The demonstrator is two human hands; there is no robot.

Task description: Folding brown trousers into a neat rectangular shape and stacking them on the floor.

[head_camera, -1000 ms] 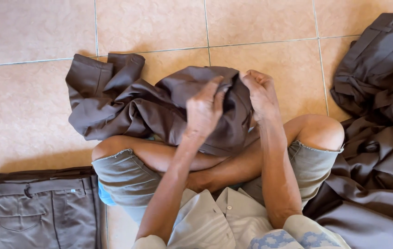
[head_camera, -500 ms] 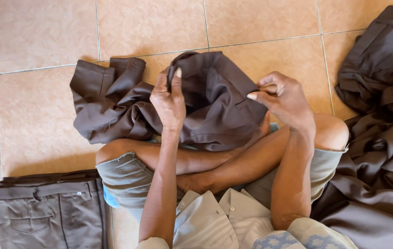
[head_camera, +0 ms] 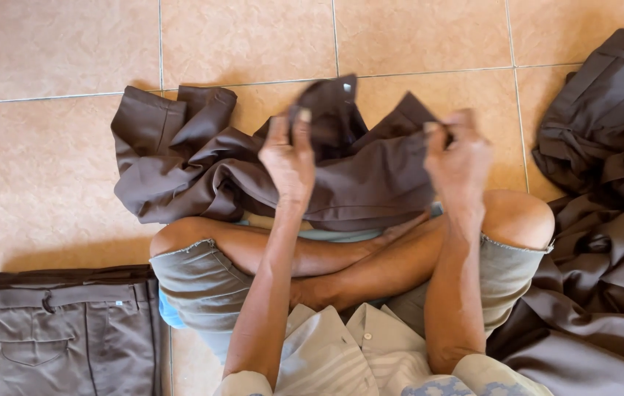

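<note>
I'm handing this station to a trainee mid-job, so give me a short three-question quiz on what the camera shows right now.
1. True or false: both hands grip the brown garment in front of the crossed legs.
2. Where does the folded stack of trousers lie relative to the person? A) on the tiled floor beside the left knee B) on the lap C) on top of the loose pile
3. Fill in: the heap of unfolded brown garments lies on the person's ____ side.

Key
1. True: the left hand and the right hand each pinch its upper edge, lifting it off the floor.
2. A
3. right
</note>
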